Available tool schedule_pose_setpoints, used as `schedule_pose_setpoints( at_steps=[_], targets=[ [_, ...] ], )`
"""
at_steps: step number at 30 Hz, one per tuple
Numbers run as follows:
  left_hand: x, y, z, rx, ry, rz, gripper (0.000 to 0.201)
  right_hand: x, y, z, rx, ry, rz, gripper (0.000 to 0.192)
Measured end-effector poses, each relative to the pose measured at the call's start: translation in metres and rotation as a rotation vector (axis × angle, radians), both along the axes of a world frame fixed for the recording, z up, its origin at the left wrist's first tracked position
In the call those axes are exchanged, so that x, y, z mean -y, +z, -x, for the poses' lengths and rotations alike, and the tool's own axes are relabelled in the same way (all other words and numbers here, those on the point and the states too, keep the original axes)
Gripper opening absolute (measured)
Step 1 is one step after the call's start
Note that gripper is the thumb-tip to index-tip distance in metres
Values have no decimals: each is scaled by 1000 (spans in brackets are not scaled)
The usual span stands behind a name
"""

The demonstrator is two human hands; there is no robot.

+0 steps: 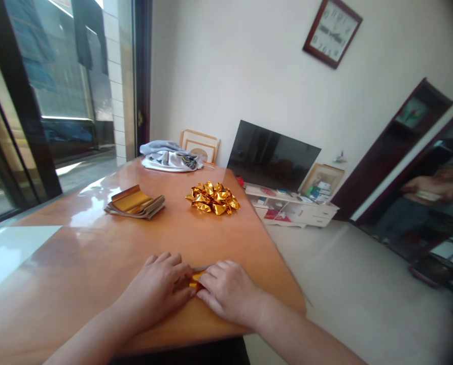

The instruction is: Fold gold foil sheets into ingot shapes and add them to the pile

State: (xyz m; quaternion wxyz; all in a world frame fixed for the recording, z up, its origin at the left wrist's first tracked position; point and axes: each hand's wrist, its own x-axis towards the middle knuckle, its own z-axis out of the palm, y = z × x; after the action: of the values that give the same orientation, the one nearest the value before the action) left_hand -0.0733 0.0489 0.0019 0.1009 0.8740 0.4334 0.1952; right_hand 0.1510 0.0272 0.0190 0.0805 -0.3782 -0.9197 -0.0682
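Observation:
My left hand [158,290] and my right hand [229,290] lie palm down on the orange wooden table [97,253], side by side near its front edge. Between their fingertips they press a small piece of gold foil paper [196,277]; only a sliver of it shows. Further back on the table lies a flat stack of gold foil sheets [135,202], and to its right a pile of folded, crumpled gold foil pieces [213,198].
A grey cloth bundle [170,156] sits at the table's far end. Beyond it a dark television [272,154] leans on a low white cabinet [294,207]. A glass sliding door [51,91] lies left, a dark wood doorway right. A person [431,195] stands there.

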Motion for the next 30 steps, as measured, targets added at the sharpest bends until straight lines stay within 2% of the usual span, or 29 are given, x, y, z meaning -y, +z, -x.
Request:
schedule_pose_setpoints(
  at_steps=[7,15,20,30],
  targets=[
    [-3,-2,1,8,-19,13,26,1,-5,5,-36,-66,-19,30],
    [-7,-6,4,30,-52,54,36,3,-17,16,-103,-154,-39,24],
    [-9,-7,5,66,-31,91,25,5,-21,21,-160,-223,-34,19],
    [-8,-8,5,125,7,119,25,9,-25,20,-356,-353,77,18]
  ],
)
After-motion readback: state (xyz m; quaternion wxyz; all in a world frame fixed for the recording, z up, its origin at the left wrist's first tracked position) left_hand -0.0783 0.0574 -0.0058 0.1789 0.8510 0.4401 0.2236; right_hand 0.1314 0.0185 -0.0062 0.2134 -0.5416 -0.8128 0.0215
